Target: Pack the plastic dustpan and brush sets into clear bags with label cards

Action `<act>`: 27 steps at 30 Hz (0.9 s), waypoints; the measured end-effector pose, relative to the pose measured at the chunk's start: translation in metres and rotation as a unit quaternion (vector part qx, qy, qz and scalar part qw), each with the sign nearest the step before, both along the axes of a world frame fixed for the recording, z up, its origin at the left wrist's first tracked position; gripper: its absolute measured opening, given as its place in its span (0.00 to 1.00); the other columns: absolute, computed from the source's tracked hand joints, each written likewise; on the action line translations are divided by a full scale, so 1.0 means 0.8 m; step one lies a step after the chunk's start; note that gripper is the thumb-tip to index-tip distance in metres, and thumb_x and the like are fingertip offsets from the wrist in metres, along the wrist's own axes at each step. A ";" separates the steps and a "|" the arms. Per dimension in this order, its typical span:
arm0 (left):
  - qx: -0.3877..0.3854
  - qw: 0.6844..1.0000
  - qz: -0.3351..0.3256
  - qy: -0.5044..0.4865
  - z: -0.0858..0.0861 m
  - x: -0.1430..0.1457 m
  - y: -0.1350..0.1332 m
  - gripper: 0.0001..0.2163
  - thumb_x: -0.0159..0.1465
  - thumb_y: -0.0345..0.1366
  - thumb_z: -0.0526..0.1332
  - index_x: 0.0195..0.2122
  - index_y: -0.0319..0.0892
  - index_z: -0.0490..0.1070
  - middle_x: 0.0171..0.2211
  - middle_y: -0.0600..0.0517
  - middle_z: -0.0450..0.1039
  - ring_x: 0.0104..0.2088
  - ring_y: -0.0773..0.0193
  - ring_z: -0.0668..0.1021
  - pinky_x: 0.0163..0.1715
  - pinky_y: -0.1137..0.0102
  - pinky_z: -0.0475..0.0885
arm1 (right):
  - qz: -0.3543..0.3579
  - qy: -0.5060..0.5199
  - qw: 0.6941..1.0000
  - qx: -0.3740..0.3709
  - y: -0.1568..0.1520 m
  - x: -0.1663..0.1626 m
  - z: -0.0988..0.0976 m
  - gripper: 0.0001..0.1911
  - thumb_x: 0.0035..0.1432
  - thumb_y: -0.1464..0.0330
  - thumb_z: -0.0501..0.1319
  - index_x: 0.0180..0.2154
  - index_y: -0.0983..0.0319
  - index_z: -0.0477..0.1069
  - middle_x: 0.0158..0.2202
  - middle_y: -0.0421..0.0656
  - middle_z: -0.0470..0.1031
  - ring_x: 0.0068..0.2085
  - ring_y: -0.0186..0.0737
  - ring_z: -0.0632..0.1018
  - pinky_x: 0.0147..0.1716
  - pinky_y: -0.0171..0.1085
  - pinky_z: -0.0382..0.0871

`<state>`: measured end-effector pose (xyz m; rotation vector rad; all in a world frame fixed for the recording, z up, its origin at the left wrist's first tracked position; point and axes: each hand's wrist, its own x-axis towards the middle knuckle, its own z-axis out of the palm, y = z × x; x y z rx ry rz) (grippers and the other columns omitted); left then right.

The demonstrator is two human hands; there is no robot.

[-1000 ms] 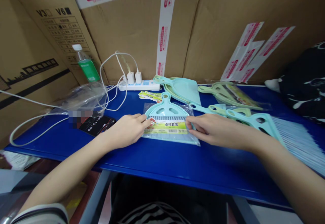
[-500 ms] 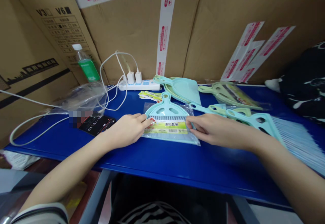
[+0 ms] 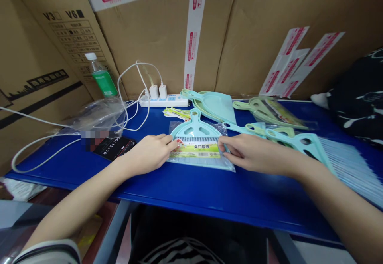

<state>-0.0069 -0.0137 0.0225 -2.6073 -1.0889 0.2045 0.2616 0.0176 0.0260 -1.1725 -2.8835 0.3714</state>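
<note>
A light-blue dustpan and brush set point(image 3: 196, 130) lies flat on the blue table, inside a clear plastic bag point(image 3: 229, 165). Across its middle sits a yellow-green label card point(image 3: 198, 147) with dark printed characters. My left hand point(image 3: 155, 152) pinches the left edge of the bag beside the card, thumb and fingers pressed together. At the opposite edge, my right hand point(image 3: 239, 150) has its fingers curled in and closed on the bag. The fingertips of the right hand are partly hidden behind the knuckles.
Behind the set lie spare label cards point(image 3: 176, 113) and stacked dustpans point(image 3: 214, 104). Loose brushes point(image 3: 314, 146) spread to the right, near a bagged green set point(image 3: 269, 110). Leftward are a phone point(image 3: 115, 148), a plastic bag point(image 3: 95, 114), a bottle point(image 3: 103, 78) and a power strip point(image 3: 164, 100) with cables.
Both hands and the bagged set stay where they were. Only a very slight shift of the whole view shows.
</note>
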 end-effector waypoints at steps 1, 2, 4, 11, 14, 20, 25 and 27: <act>0.001 1.000 -0.001 -0.001 0.000 0.000 0.000 0.11 0.66 0.26 0.49 0.44 0.38 0.68 0.32 0.49 0.72 0.33 0.61 0.76 0.34 0.68 0.73 | 0.001 0.000 1.000 0.001 0.000 0.000 0.000 0.07 0.59 0.67 0.48 0.30 0.58 0.62 0.17 0.36 0.62 0.19 0.35 0.64 0.22 0.35 0.54; 0.001 1.000 -0.001 -0.002 0.000 0.000 0.000 0.11 0.66 0.26 0.49 0.45 0.38 0.68 0.32 0.49 0.72 0.33 0.61 0.76 0.34 0.68 0.73 | 0.002 0.000 1.000 0.002 0.000 0.000 0.000 0.07 0.59 0.67 0.48 0.30 0.58 0.62 0.17 0.36 0.63 0.19 0.35 0.64 0.22 0.35 0.54; 0.001 1.000 0.000 -0.002 0.000 0.000 0.000 0.12 0.65 0.26 0.49 0.45 0.38 0.68 0.32 0.49 0.72 0.34 0.61 0.76 0.35 0.68 0.73 | 0.002 0.001 1.000 0.003 -0.001 0.001 0.000 0.07 0.59 0.67 0.48 0.30 0.58 0.62 0.18 0.36 0.63 0.19 0.35 0.64 0.22 0.35 0.54; -0.011 1.000 0.004 0.005 0.002 0.001 0.000 0.10 0.65 0.26 0.51 0.43 0.37 0.69 0.33 0.48 0.72 0.34 0.60 0.76 0.35 0.67 0.73 | -0.013 0.000 1.000 -0.008 0.001 -0.001 0.000 0.05 0.57 0.68 0.50 0.31 0.58 0.63 0.19 0.36 0.64 0.21 0.36 0.66 0.23 0.35 0.55; -0.012 1.000 0.006 0.003 0.003 0.001 -0.001 0.10 0.65 0.26 0.50 0.44 0.38 0.69 0.34 0.48 0.72 0.35 0.60 0.76 0.36 0.67 0.73 | -0.019 0.000 1.000 -0.010 0.001 -0.001 0.000 0.05 0.57 0.69 0.51 0.31 0.58 0.64 0.19 0.37 0.65 0.21 0.36 0.67 0.23 0.35 0.56; -0.008 1.000 0.006 0.001 0.002 0.002 -0.002 0.11 0.65 0.26 0.50 0.45 0.39 0.68 0.34 0.48 0.72 0.35 0.61 0.76 0.36 0.67 0.73 | -0.018 0.004 1.000 0.011 -0.001 -0.002 -0.001 0.04 0.55 0.69 0.52 0.31 0.59 0.64 0.18 0.36 0.64 0.20 0.35 0.66 0.22 0.34 0.55; -0.009 1.000 0.005 0.005 0.002 0.001 -0.001 0.09 0.65 0.26 0.51 0.43 0.38 0.69 0.34 0.48 0.72 0.34 0.60 0.76 0.35 0.67 0.73 | -0.018 -0.012 1.000 0.018 -0.001 -0.003 0.000 0.06 0.56 0.68 0.50 0.32 0.59 0.64 0.18 0.36 0.63 0.19 0.36 0.66 0.22 0.35 0.54; -0.008 1.000 0.006 0.005 0.002 0.001 0.000 0.09 0.65 0.26 0.52 0.41 0.38 0.69 0.33 0.48 0.72 0.33 0.60 0.76 0.34 0.67 0.73 | -0.017 -0.021 0.999 0.016 -0.001 -0.003 0.001 0.07 0.57 0.68 0.49 0.33 0.59 0.64 0.18 0.37 0.63 0.20 0.37 0.66 0.22 0.35 0.54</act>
